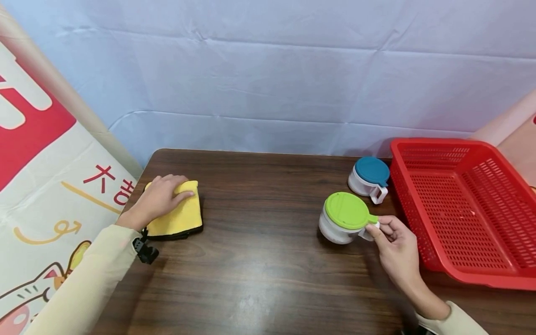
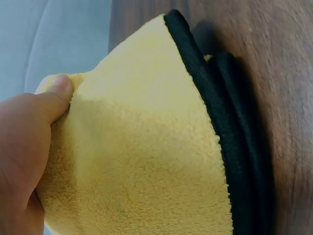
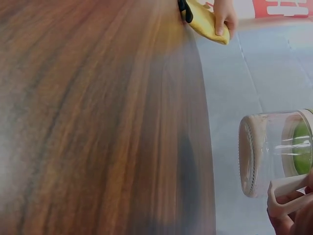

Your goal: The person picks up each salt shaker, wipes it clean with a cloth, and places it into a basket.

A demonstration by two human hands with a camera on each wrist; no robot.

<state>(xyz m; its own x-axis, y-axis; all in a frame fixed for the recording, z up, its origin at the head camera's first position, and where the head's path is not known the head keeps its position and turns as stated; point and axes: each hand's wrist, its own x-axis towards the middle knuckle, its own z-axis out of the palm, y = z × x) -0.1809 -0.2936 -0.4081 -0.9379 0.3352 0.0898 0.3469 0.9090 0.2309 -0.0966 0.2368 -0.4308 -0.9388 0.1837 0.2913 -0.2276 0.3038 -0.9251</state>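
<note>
On the left of the table, my left hand [image 1: 162,197] grips a folded yellow cloth [image 1: 184,215] with black edging. Its thumb presses on the yellow side of the cloth [image 2: 142,147] in the left wrist view; the other fingers are mostly hidden. My right hand [image 1: 398,249] holds a clear glass seasoning jar [image 1: 341,223] with a green lid by its white handle. In the right wrist view the jar [image 3: 276,152] hangs above the tabletop, a pale layer at its bottom. Behind it stands a similar jar [image 1: 370,177] with a blue lid, handle towards me.
A red perforated plastic basket [image 1: 427,232] stands on the right side of the table, close to the blue-lidded jar and my right hand. The dark wood table [image 1: 251,260] ends at a pale blue cloth backdrop [image 1: 268,83]. A printed banner [image 1: 54,186] hangs at the left.
</note>
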